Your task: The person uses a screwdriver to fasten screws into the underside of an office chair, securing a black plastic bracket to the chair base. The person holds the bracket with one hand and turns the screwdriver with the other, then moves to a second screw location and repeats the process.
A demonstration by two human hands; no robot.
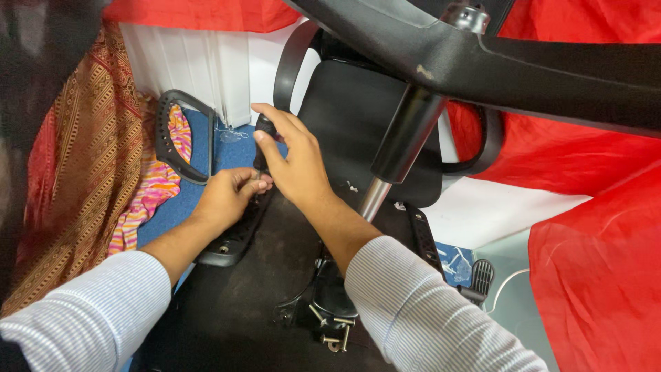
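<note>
Right hand (292, 155): fist wrapped round screwdriver (264, 138). Left hand (231, 194), at 7 o'clock of it: pinching shaft at armrest (234, 238). Gas cylinder (403, 141) at 3 o'clock.

A: Fig. 1, head view. Any pkgs, labels, signs or screens?

B: None clearly shown. One doubtful item: a blue patch (454, 262) w/ white marks, lower right of centre. It is flat and partly hidden.

A: Label or pkg?

B: Can't tell, the marks are too small to make out.
</note>
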